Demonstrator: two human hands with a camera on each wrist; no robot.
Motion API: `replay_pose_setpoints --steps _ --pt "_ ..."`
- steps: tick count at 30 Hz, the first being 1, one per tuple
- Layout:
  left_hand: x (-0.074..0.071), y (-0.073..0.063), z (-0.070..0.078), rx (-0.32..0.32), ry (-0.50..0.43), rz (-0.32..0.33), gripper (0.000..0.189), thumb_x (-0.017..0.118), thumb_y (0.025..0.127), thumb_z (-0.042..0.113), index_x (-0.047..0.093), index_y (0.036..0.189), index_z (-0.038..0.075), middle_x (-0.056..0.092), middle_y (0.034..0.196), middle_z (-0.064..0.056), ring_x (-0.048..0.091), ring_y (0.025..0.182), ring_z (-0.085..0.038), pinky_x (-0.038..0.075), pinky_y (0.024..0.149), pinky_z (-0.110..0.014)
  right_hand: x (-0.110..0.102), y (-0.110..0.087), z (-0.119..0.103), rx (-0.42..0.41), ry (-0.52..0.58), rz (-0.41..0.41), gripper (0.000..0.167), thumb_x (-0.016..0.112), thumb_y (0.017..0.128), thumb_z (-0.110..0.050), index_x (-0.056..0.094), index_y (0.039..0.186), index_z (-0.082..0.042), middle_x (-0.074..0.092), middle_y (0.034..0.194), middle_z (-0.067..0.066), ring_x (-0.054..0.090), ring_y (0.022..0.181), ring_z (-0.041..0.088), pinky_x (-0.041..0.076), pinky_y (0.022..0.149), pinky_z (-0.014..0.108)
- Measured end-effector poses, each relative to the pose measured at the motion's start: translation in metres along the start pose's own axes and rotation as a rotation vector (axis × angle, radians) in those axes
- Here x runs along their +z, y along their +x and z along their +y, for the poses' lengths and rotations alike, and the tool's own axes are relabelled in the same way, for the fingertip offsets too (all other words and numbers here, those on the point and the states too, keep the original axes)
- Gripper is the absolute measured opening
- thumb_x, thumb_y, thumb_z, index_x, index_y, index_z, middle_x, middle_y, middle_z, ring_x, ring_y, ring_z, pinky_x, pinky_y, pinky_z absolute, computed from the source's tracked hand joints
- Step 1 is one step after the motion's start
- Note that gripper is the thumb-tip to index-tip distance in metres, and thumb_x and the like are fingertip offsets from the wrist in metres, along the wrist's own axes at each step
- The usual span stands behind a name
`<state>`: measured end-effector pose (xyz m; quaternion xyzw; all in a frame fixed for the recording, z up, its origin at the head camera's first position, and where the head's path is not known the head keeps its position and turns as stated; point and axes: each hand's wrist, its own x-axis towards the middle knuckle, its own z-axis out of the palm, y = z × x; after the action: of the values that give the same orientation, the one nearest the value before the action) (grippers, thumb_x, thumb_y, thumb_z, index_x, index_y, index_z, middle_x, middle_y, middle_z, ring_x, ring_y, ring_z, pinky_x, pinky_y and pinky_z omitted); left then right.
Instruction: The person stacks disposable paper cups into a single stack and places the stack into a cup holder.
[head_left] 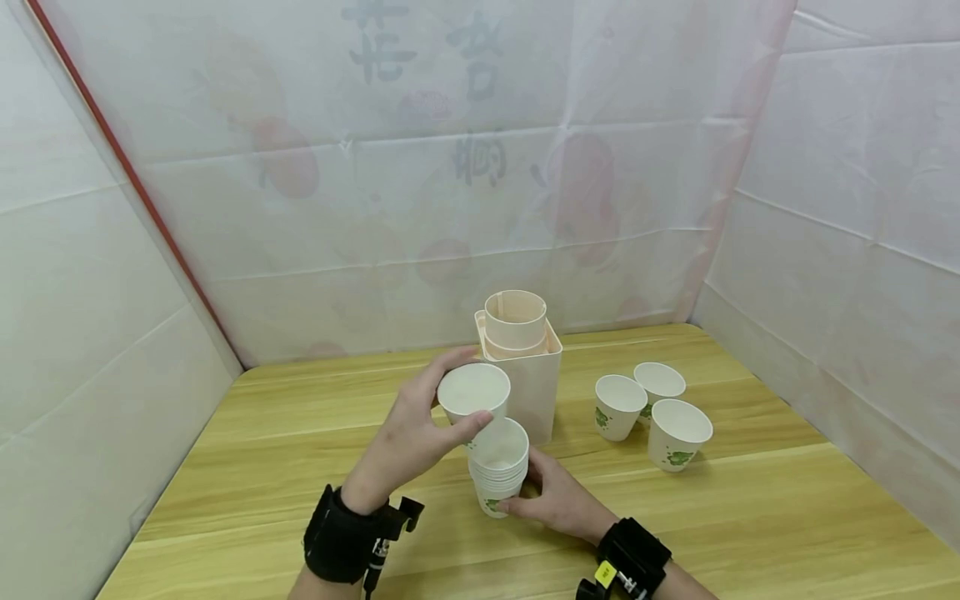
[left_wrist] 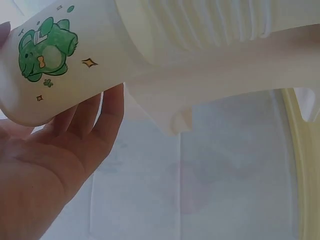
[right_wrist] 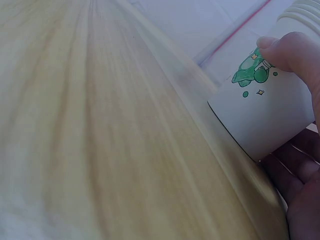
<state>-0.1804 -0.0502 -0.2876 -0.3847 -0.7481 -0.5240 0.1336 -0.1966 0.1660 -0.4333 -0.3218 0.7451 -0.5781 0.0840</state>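
Observation:
A white paper cup [head_left: 472, 390] is held between the thumb and fingers of my left hand [head_left: 420, 421], just above a stack of nested paper cups [head_left: 498, 471]. Its green cartoon print shows in the left wrist view, where the held cup [left_wrist: 75, 60] overlaps the stack's rims. My right hand [head_left: 558, 497] grips the stack low on its side. In the right wrist view, the thumb presses beside the green print on the stack's bottom cup [right_wrist: 270, 100], whose base is at the wooden table.
Behind the stack stands a cream box-shaped holder [head_left: 521, 392] with a round tube [head_left: 516, 321] in its top. To the right, three single paper cups [head_left: 678, 433] stand upright close together on the wooden table [head_left: 750, 517]. White cloth walls [head_left: 420, 208] enclose the back and sides.

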Motion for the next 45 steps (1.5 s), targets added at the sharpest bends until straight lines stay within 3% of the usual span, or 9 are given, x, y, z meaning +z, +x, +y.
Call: replay_pose_setpoints --steps 7,23,33,37,45 --pt "0.002 0.0 -0.002 -0.005 0.002 -0.057 0.061 0.07 0.08 0.008 0.039 0.132 0.002 0.054 0.116 -0.012 0.055 0.099 -0.023 0.048 0.081 -0.032 0.0 0.001 0.001 -0.007 -0.001 -0.007 0.061 0.07 0.081 -0.013 0.039 0.133 -0.024 0.052 0.125 0.0 0.049 0.115 0.021 0.036 0.096 0.039" --pt "0.012 -0.001 -0.003 -0.006 0.047 -0.072 0.064 0.071 0.08 0.011 0.038 0.133 0.001 0.051 0.121 -0.012 0.052 0.104 -0.023 0.047 0.083 -0.032 0.0 0.0 0.001 -0.002 -0.003 -0.003 0.061 0.07 0.081 -0.014 0.04 0.133 -0.024 0.05 0.127 0.0 0.048 0.116 0.02 0.037 0.096 0.036" --pt "0.018 -0.005 -0.039 -0.018 0.142 -0.17 0.076 0.071 0.078 0.037 0.032 0.14 0.016 0.043 0.135 0.0 0.04 0.121 -0.01 0.037 0.097 -0.034 0.0 0.0 0.005 0.009 0.017 -0.008 0.061 0.07 0.082 -0.016 0.039 0.134 -0.025 0.05 0.127 0.0 0.048 0.116 0.02 0.039 0.095 0.035" --pt "0.019 -0.006 -0.045 -0.058 0.112 -0.241 0.077 0.07 0.078 0.04 0.032 0.14 0.017 0.044 0.135 0.001 0.042 0.119 -0.01 0.037 0.097 -0.036 0.0 0.0 0.005 0.008 0.021 -0.002 0.063 0.07 0.081 -0.015 0.038 0.135 -0.024 0.05 0.127 0.0 0.049 0.115 0.02 0.04 0.094 0.034" --pt "0.019 -0.009 -0.055 -0.218 0.065 -0.372 0.073 0.075 0.073 0.04 0.041 0.135 0.021 0.05 0.127 0.003 0.05 0.107 -0.011 0.044 0.087 -0.034 0.001 -0.001 0.002 -0.012 0.016 0.003 0.062 0.07 0.081 -0.014 0.038 0.134 -0.023 0.048 0.129 0.001 0.048 0.116 0.02 0.04 0.094 0.034"
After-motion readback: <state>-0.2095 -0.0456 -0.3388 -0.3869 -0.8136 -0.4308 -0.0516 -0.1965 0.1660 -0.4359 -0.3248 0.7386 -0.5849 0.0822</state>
